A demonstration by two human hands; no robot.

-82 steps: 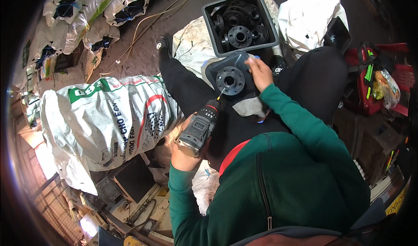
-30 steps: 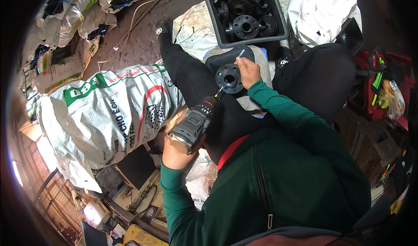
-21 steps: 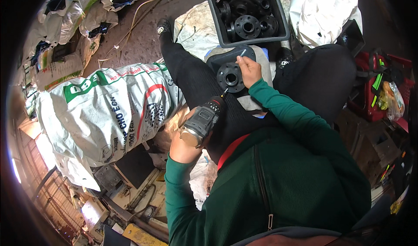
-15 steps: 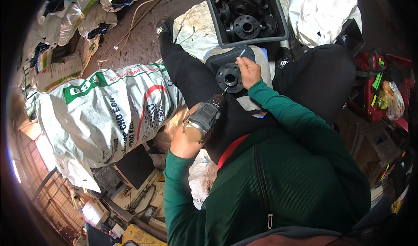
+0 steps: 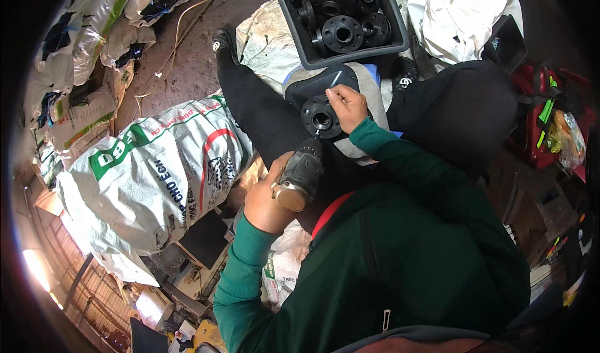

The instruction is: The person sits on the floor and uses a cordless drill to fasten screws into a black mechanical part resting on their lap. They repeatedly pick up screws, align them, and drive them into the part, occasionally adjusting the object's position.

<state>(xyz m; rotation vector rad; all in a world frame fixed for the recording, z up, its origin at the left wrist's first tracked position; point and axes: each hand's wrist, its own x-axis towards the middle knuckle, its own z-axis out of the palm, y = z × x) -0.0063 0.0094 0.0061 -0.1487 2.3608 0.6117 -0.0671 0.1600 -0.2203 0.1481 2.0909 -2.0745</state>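
My left hand (image 5: 265,198) is wrapped round a grey and black cordless drill (image 5: 300,170). The drill's front end meets the lower rim of a black round flange (image 5: 308,116); the exact contact of the bit is hard to make out. The flange has a large centre bore and a ring of small bolt holes. Its right side is gripped by the bent fingers of my right hand (image 5: 351,109). Under and behind the flange is a black tray-like piece (image 5: 340,76), resting on a grey pad (image 5: 372,90) between my legs.
Ahead stands a dark grey crate (image 5: 350,59) holding several black flanges. A large white printed sack (image 5: 150,178) lies at left, and a white sack (image 5: 459,18) sits at far right. A red basket (image 5: 537,153) with a plastic bag is at right. A cable (image 5: 181,34) crosses the floor.
The drill has turned more upright, its front end now close against the flange's lower rim. The flange and my right hand sit slightly further left, and the whole view has shifted a little.
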